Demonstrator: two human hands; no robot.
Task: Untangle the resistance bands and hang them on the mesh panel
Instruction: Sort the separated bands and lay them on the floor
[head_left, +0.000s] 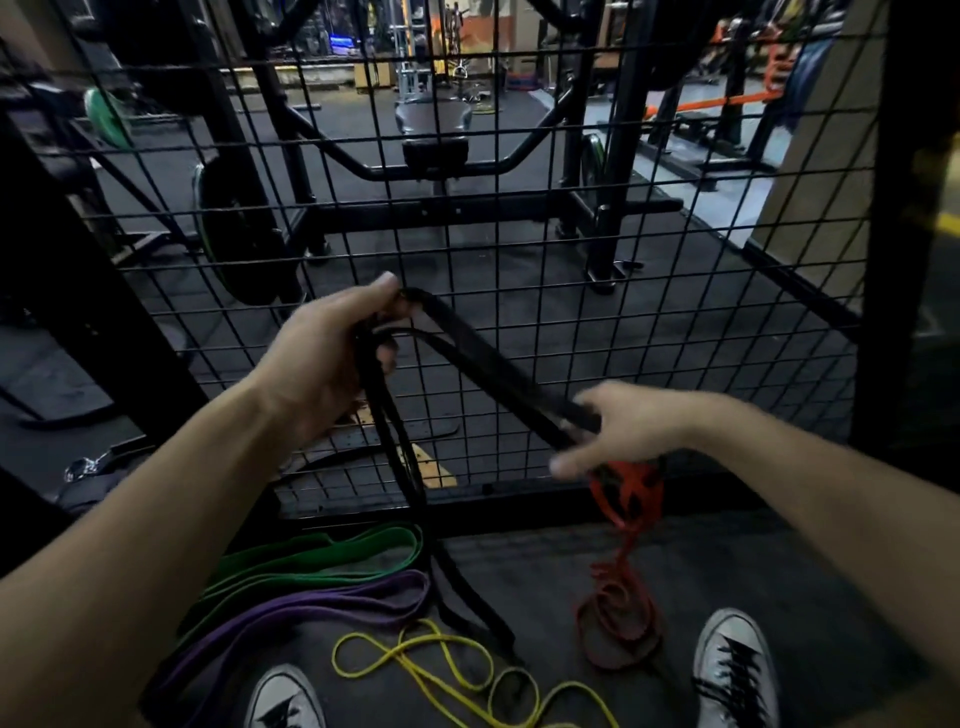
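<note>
Left hand (322, 358): fingers curled round black band (488, 364).
Right hand (623, 431): blurred; fingers grip black band and red band (623, 587).
Mesh panel (675, 291): behind both hands.

Dark floor (727, 571) — green (322, 558), purple (311, 605), yellow (441, 670), red bands (618, 623).

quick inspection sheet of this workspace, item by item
surface: dark rubber floor, with bands lying loose on it.
job's things: black band stretched between both hands, its tail hanging to the floor; red band hanging from the right hand, coiled below; green band, purple band and yellow band on the floor; mesh panel upright ahead, no band hung on it.
clutter: nothing seen.
grippers: left hand grips the black band; right hand, blurred, holds the black and red bands.
cables: nothing seen.
surroundings: gym rack and weight plate behind the mesh; two sneakers.
</note>
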